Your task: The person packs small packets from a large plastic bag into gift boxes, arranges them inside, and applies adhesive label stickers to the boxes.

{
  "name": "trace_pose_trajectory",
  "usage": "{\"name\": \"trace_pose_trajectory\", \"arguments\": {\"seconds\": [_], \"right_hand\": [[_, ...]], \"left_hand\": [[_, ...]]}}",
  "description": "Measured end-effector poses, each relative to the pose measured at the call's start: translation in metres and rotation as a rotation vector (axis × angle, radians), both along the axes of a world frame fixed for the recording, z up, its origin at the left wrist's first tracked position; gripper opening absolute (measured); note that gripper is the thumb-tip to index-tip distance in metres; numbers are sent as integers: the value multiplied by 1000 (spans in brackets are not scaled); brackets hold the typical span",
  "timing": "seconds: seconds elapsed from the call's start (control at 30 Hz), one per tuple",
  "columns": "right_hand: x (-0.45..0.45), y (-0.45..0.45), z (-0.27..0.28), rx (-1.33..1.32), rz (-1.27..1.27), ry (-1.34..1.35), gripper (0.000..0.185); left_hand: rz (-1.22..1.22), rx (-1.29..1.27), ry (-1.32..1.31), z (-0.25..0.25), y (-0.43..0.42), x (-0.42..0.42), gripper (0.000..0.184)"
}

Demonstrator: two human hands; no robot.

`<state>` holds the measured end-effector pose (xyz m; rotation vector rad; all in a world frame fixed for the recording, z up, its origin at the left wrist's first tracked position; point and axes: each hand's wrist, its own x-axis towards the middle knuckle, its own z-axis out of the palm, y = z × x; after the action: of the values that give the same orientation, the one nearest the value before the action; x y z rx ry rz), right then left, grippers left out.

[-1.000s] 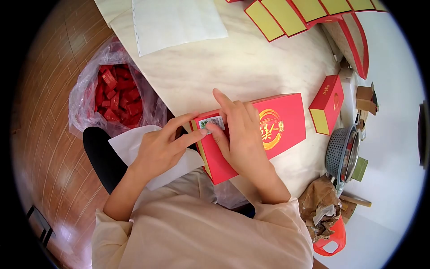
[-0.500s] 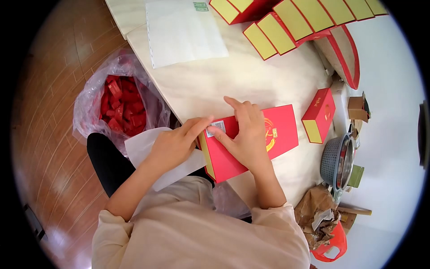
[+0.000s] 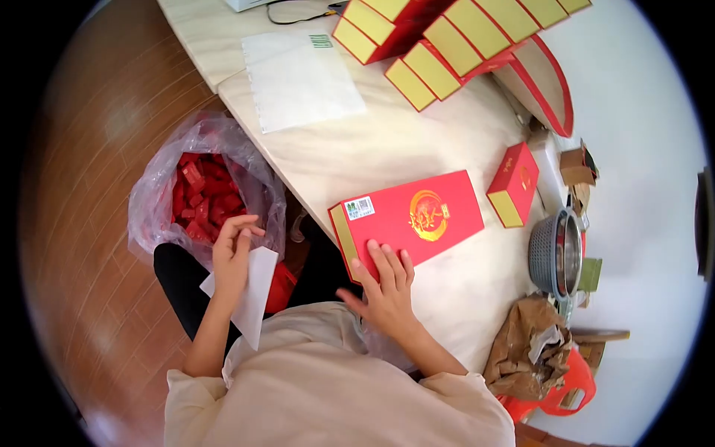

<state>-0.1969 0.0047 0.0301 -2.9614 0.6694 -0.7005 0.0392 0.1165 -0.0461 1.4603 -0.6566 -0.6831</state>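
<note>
A red box (image 3: 402, 223) with yellow side walls and a gold round emblem lies on the table's near edge. A small printed sticker (image 3: 359, 208) sits flat at its left corner. My right hand (image 3: 386, 292) rests its outspread fingers on the box's near side, the thumb off the edge. Away from the box, over my lap, my left hand (image 3: 232, 257) has loosely curled fingers, with a white sheet (image 3: 258, 294) in it that hangs down on both sides of the wrist. Its grip on the sheet is partly hidden.
An open plastic bag (image 3: 257, 190) of small red pieces (image 3: 201, 197) stands on the floor at left. A second red box (image 3: 514, 182), stacked boxes (image 3: 454, 45), a white sheet of labels (image 3: 302, 86), a grey colander (image 3: 545, 253) and crumpled brown paper (image 3: 518, 346) lie around the table.
My left hand has left the sticker and moved left and down with the white sheet. My right hand has slid from the sticker to the box's near edge. The sticker now shows fully.
</note>
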Motion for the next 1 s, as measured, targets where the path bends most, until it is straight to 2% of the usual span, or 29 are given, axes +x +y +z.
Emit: {"name": "trace_pose_trajectory", "arguments": {"seconds": [0.03, 0.1, 0.2, 0.27, 0.3, 0.37, 0.4, 0.43, 0.47, 0.5, 0.53, 0.6, 0.63, 0.7, 0.73, 0.8, 0.87, 0.93, 1.0], "right_hand": [[-6, -6, -19, -124, -7, -62, 55], [-9, -14, -30, -141, -44, -95, 56], [-6, -18, -20, -147, -47, -121, 64], [-3, -24, -6, -186, 49, -117, 73], [-1, -29, 11, -134, 72, -210, 74], [8, -43, 41, -44, 60, -600, 81], [7, -50, 59, 23, 3, -722, 89], [14, -52, 84, 18, -191, -899, 80], [15, -63, 106, 227, -215, -1151, 65], [18, -68, 131, 548, -74, -1324, 53], [12, -87, 129, 783, -106, -1462, 45], [21, -109, 110, 980, -73, -1588, 44], [20, -116, 96, 988, -61, -1582, 44], [18, -129, 65, 1396, -191, -1600, 46], [17, -134, 52, 1415, -191, -1591, 46], [10, -143, 24, 1511, -461, -1648, 48], [-2, -144, 4, 1537, -448, -1622, 44], [-6, -129, -1, 1260, -525, -1310, 42], [13, -87, 7, 771, -649, -1231, 42]], "left_hand": [[36, -25, 1, -3, 1, 1, 21], [64, -49, 64, -12, 2, -1, 19], [5, -60, 171, 1, 6, -10, 19], [7, -110, 105, 2, 11, -9, 18], [7, -135, 135, 5, 15, -6, 18], [51, -163, 166, 5, 22, -4, 19], [57, -163, 163, 5, 26, -2, 19], [87, -172, 203, 6, 30, -2, 20], [114, -182, 243, 6, 33, -1, 21], [158, -178, 279, 7, 34, -3, 25], [158, -181, 278, 6, 35, -3, 25], [152, -230, 387, 4, 39, 1, 31], [164, -236, 385, 3, 39, 2, 31], [127, -337, 410, 0, 41, 2, 37], [143, -330, 407, -1, 43, 2, 37], [115, -388, 404, -2, 45, 5, 39], [133, -393, 434, -1, 44, 9, 39], [84, -628, 553, -3, 38, 16, 42], [160, -680, 683, 4, 27, 17, 45]]}}
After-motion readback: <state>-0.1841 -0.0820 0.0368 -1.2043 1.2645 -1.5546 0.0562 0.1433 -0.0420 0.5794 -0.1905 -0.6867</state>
